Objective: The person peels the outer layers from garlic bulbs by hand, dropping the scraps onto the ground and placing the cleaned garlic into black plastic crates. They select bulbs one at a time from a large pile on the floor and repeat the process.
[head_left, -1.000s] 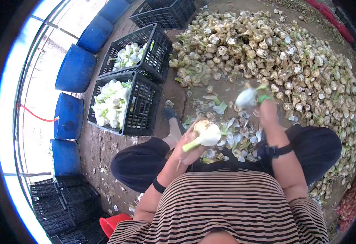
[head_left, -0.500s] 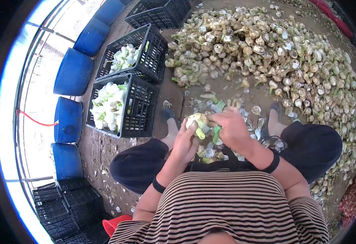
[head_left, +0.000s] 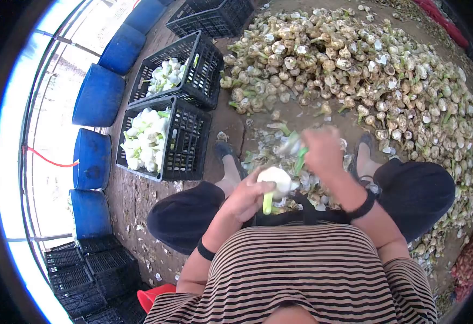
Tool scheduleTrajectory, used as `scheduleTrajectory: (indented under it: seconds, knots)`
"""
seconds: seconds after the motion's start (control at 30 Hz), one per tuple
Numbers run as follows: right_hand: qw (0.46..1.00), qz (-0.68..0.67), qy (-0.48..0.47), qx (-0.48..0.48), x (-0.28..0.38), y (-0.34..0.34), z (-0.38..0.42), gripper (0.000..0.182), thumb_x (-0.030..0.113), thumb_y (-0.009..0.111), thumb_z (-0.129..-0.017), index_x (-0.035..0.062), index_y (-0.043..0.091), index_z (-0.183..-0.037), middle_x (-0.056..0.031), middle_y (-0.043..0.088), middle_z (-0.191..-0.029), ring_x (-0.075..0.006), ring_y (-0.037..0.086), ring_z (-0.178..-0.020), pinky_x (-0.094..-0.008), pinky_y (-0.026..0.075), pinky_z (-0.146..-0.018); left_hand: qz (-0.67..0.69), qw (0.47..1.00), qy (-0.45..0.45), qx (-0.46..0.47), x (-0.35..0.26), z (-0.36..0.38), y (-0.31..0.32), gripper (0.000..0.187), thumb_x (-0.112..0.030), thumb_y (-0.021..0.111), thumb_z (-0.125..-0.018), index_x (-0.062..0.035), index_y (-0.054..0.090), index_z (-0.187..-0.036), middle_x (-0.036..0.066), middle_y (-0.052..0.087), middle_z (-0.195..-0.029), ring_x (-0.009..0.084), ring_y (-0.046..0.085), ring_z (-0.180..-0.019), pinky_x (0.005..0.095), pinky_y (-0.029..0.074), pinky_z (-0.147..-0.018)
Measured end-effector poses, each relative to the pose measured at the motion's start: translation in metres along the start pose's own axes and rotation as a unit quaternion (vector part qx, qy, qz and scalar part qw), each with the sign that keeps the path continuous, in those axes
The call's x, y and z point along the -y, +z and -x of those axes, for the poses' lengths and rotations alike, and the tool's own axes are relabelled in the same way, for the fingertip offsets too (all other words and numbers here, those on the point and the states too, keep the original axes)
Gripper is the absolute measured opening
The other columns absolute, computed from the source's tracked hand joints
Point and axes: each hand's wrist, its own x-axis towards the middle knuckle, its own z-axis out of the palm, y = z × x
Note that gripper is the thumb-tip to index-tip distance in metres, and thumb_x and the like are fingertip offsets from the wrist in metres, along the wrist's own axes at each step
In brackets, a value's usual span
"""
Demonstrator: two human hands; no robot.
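A pale, peeled garlic bulb [head_left: 275, 181] with a short green stem pointing down toward my lap sits in my left hand [head_left: 248, 195], whose fingers and thumb wrap its side. My right hand [head_left: 324, 151] is up and to the right of the bulb, apart from it and blurred by motion. Its fingers are closed round a green-handled tool [head_left: 300, 160], whose far end is smeared. Loose skins [head_left: 263, 154] lie on the ground beneath both hands.
A big heap of unpeeled garlic [head_left: 344, 65] spreads ahead and right. Black crates [head_left: 190, 143] with white bulbs stand at the left, before blue barrels [head_left: 91, 159]. Stacked black crates [head_left: 93, 270] and a red object [head_left: 152, 294] are lower left. My feet flank the skins.
The bulb has turned and shows a smooth white face; my left hand has moved slightly toward my lap. My right hand has moved away from it, up and to the right.
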Motion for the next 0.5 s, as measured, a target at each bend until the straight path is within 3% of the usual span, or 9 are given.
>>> scheduleTrajectory:
  seconds: [0.03,0.13,0.2,0.3,0.4,0.5]
  knots:
    - [0.997,0.063,0.05,0.02,-0.019,0.003,-0.001,0.023,0.0,0.054,-0.065,0.0071,0.062,-0.085,-0.0107,0.061,-0.076,-0.0266,0.058,-0.076,-0.0403,0.04,-0.083,-0.016,0.999,-0.016,0.023,0.001,0.005,-0.001,0.054,-0.01,0.058,-0.083,0.0031,0.031,-0.127,0.016,0.049,-0.115,0.0238,0.053,-0.104,0.0358,0.046,-0.087]
    - [0.92,0.128,0.106,0.354,-0.046,0.012,0.007,0.017,0.01,0.055,-0.073,0.003,0.062,-0.086,-0.0131,0.064,-0.081,-0.0285,0.061,-0.076,-0.0417,0.044,-0.07,0.007,0.999,0.029,0.012,0.002,0.004,-0.012,0.052,-0.016,0.057,-0.085,0.002,0.032,-0.126,0.015,0.049,-0.115,0.0231,0.053,-0.105,0.0336,0.046,-0.088]
    - [0.94,-0.107,0.117,0.302,-0.019,-0.002,0.007,0.019,0.01,0.056,-0.073,0.0026,0.063,-0.089,-0.0141,0.064,-0.084,-0.0305,0.061,-0.076,-0.0398,0.046,-0.067,0.037,0.996,0.072,-0.037,0.006,-0.005,-0.02,0.051,-0.026,0.055,-0.089,-0.0001,0.032,-0.127,0.013,0.05,-0.115,0.0217,0.053,-0.105,0.0334,0.045,-0.088]
    - [0.897,-0.371,0.142,0.192,0.031,-0.032,0.0,0.022,0.005,0.056,-0.071,0.0031,0.062,-0.092,-0.0152,0.063,-0.085,-0.0327,0.06,-0.079,-0.0373,0.046,-0.067,0.041,0.991,0.122,-0.045,0.005,-0.007,-0.011,0.054,-0.039,0.051,-0.088,-0.0029,0.039,-0.126,0.01,0.052,-0.117,0.0229,0.052,-0.107,0.0354,0.039,-0.094]
    - [0.941,-0.334,0.009,0.06,0.039,-0.011,0.009,0.023,0.016,0.066,-0.075,0.0,0.061,-0.091,-0.0156,0.062,-0.081,-0.0308,0.059,-0.074,-0.0339,0.046,-0.064,0.059,0.993,0.084,-0.061,0.005,-0.01,-0.007,0.049,-0.037,0.046,-0.091,-0.0084,0.035,-0.129,0.009,0.049,-0.12,0.0226,0.051,-0.108,0.038,0.041,-0.094]
    - [0.959,-0.265,-0.034,0.09,0.041,-0.014,0.012,0.019,0.001,0.052,-0.064,0.0021,0.059,-0.082,-0.0132,0.059,-0.076,-0.0339,0.055,-0.075,-0.041,0.044,-0.066,0.016,0.994,0.068,-0.081,0.002,-0.007,0.0,0.046,-0.031,0.043,-0.094,-0.0103,0.028,-0.133,0.011,0.047,-0.119,0.0225,0.051,-0.106,0.0386,0.044,-0.092]
